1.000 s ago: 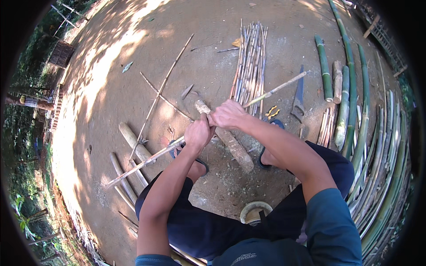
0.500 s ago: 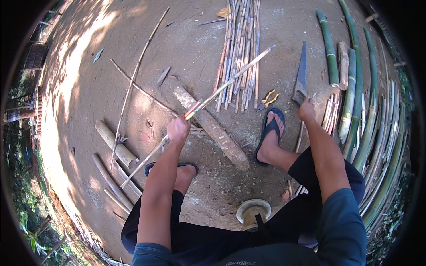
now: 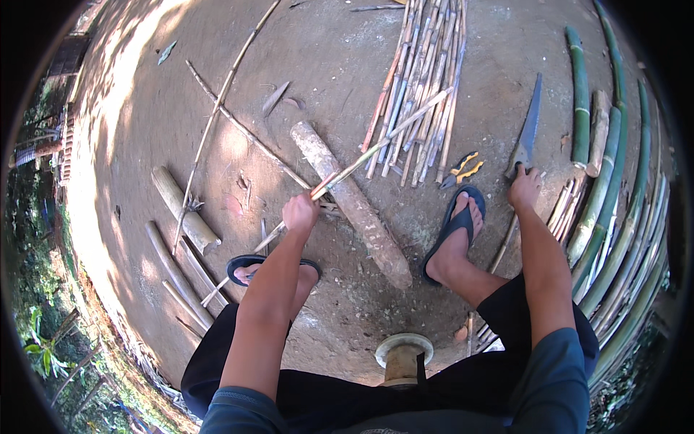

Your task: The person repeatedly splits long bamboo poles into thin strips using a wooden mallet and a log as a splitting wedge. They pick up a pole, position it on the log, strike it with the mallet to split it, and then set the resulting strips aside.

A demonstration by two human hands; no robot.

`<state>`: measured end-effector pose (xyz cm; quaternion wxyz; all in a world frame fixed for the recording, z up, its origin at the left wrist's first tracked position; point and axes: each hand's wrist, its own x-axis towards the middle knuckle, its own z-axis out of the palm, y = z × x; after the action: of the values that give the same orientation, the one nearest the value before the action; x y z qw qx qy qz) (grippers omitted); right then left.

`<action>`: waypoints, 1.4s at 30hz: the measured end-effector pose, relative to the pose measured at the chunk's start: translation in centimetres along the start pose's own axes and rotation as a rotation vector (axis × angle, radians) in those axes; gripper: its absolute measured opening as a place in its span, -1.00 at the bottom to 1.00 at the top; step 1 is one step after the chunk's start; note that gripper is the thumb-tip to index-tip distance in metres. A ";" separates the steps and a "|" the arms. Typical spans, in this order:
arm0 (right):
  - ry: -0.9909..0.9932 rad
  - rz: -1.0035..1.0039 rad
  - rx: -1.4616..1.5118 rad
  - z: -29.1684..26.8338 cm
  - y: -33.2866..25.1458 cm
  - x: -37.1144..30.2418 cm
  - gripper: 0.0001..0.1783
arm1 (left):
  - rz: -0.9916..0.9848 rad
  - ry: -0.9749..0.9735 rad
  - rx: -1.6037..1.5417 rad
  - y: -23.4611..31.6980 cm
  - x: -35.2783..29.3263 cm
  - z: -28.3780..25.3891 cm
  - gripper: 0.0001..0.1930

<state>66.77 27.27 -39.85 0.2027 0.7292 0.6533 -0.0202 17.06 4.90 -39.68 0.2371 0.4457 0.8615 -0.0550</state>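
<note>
A long thin bamboo stick (image 3: 383, 141) slants across in front of me, with my left hand (image 3: 300, 213) closed round it near its middle. It passes over the thick log (image 3: 354, 206) on the ground, and its far end reaches over a bundle of thin bamboo sticks (image 3: 423, 79). At the right, my right hand (image 3: 524, 189) grips the handle of a handsaw (image 3: 530, 119), whose blade points away from me. Yellow-handled pliers (image 3: 463, 171) lie on the ground left of the saw, beyond my right foot.
Green bamboo poles (image 3: 580, 98) and split lengths lie along the right side. Two crossed thin sticks (image 3: 230, 87) lie at the far left, with a thick bamboo piece (image 3: 184, 210) nearer me. A round-topped stand (image 3: 403, 351) is between my legs.
The view has shifted, so ground things sit further right. The stick in my left hand has moved slightly nearer me relative to the bundle. My right hand stays on the saw handle.
</note>
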 end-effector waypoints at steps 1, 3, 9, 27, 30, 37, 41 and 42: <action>0.011 0.007 0.037 -0.7 -0.2 0.2 -0.49 | -0.005 0.002 -0.008 0.2 0.3 -0.4 -0.73; 0.034 0.025 0.108 -2.1 -0.6 0.2 -0.50 | -0.018 0.002 0.006 -0.2 0.4 0.2 -0.73; 0.288 0.073 1.024 -8.6 1.5 0.0 -0.70 | -0.006 -0.024 -0.034 1.8 0.2 -0.5 -0.71; -0.046 -0.316 1.196 -18.5 -14.9 -35.9 -0.63 | -0.009 0.009 -0.107 -0.1 0.3 0.1 -0.62; -0.141 -0.404 1.098 -17.9 -15.1 -35.0 -0.47 | -0.015 -0.007 -0.130 -0.1 0.2 -0.4 -0.61; -0.197 -0.426 1.042 -17.9 -14.6 -35.6 -0.34 | 0.005 -0.003 -0.140 -0.4 0.3 -0.1 -0.65; -0.264 -0.394 1.007 -19.0 -14.1 -36.2 -0.28 | -0.003 -0.016 -0.132 -0.1 0.6 0.2 -0.65; -0.280 -0.387 0.988 -19.1 -14.1 -36.2 -0.27 | -0.008 -0.008 -0.137 -0.1 0.6 0.1 -0.64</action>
<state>43.43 0.14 -15.49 -0.0861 0.5944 0.6552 -0.4583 16.76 5.24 -40.07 0.2701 0.4249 0.8640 0.0015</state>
